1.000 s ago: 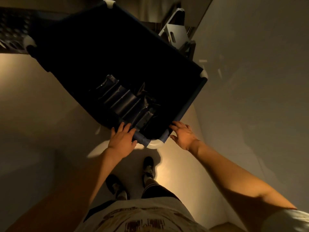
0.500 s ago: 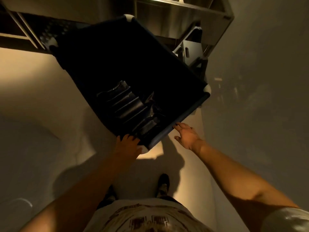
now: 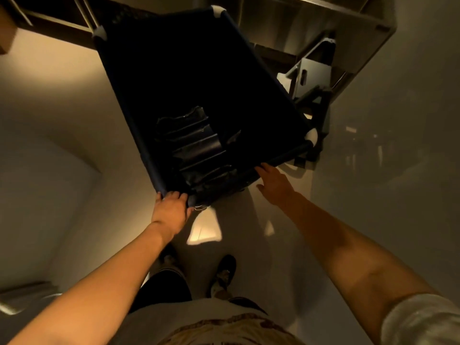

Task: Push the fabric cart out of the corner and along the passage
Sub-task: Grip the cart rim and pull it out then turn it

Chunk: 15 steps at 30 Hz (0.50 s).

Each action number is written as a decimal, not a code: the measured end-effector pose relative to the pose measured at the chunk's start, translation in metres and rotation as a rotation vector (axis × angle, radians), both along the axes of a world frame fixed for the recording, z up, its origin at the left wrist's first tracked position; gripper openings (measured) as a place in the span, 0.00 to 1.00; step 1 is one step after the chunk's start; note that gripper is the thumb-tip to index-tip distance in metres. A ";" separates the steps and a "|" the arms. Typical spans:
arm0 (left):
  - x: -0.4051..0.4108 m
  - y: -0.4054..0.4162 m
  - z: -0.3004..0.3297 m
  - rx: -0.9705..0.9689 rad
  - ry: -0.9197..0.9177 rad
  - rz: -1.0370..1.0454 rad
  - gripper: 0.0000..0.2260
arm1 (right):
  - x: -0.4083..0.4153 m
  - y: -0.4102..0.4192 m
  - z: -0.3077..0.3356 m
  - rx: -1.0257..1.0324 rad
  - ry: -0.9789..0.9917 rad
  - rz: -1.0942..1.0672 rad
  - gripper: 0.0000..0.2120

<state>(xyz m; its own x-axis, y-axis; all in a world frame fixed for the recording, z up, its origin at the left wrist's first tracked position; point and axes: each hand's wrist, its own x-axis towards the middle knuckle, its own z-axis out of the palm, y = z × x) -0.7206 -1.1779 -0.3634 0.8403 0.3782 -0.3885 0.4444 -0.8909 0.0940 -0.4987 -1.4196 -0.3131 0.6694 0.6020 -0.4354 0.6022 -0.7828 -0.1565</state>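
Note:
The fabric cart (image 3: 129, 100) is a big dark blue cloth bin with white corner caps, filling the upper middle of the view. Folded dark cloth (image 3: 196, 150) lies in its bottom. My left hand (image 3: 170, 211) grips the cart's near left corner, fingers curled over the rim. Over at the near rim's right half, my right hand (image 3: 275, 181) has its fingers spread, the fingertips touching the edge without wrapping it.
A metal shelving unit (image 3: 323, 23) stands behind the cart at the top. A grey metal frame or step stool (image 3: 311, 78) leans right beside the cart's right side. A plain wall (image 3: 410, 145) runs along the right. Pale floor (image 3: 62, 108) lies to the left and under my feet.
The cart has swung clockwise and moved away, its long side now running more straight ahead. My left hand followed the near corner; my right hand slid along the rim.

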 end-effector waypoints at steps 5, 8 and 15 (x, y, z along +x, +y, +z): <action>0.003 0.000 -0.005 0.001 -0.012 0.031 0.18 | 0.018 0.002 -0.007 -0.044 -0.051 0.060 0.27; 0.003 0.004 -0.010 0.021 -0.020 0.002 0.20 | 0.026 0.009 -0.011 -0.051 -0.034 0.056 0.24; 0.010 0.011 -0.012 0.028 -0.050 0.003 0.24 | 0.045 0.027 -0.017 -0.012 0.042 0.011 0.22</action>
<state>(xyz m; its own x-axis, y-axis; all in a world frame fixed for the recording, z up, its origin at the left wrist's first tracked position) -0.7106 -1.1672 -0.3754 0.8570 0.3911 -0.3356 0.4429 -0.8919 0.0914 -0.4537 -1.3926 -0.3303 0.6433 0.6040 -0.4705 0.6042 -0.7779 -0.1726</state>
